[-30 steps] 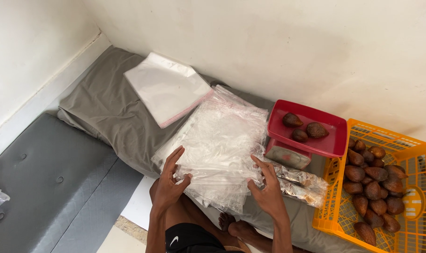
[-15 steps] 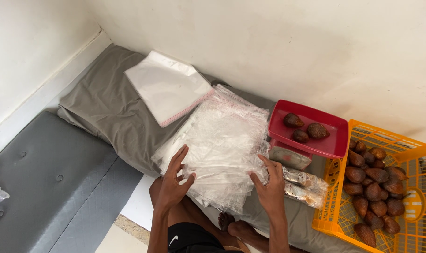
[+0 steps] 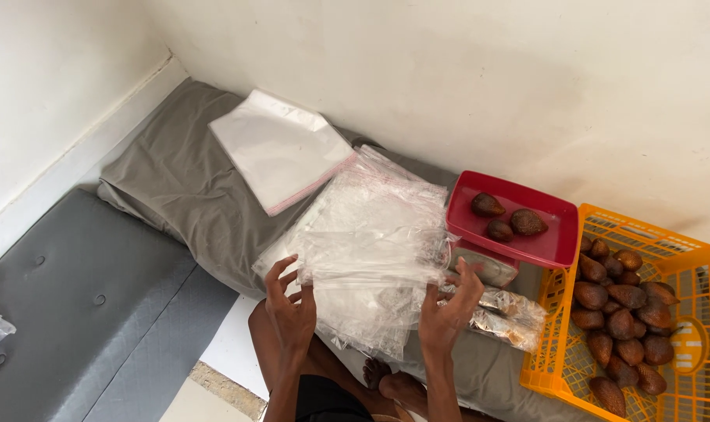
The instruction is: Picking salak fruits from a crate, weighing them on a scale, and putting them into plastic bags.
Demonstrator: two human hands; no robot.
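Hands lifting a clear bag (image 3: 371, 254) off the bag pile (image 3: 363, 312), left hand (image 3: 291, 306) pinching its left edge, right hand (image 3: 445, 309) gripping its right edge, red tray (image 3: 546, 246) with fruit beside, orange crate (image 3: 683, 258) at right.

The bags (image 3: 371, 234) are clear and glossy, a thin pink strip along the far edge. At ten o'clock of them, a white stack (image 3: 281, 148) shows a pink edge too. The cloth (image 3: 175, 187) is plain grey; the mat (image 3: 82, 305) at eight o'clock is darker grey, buttoned. At three o'clock: red tray (image 3: 550, 246), orange crate (image 3: 683, 258), scaly brown fruit (image 3: 617, 293).
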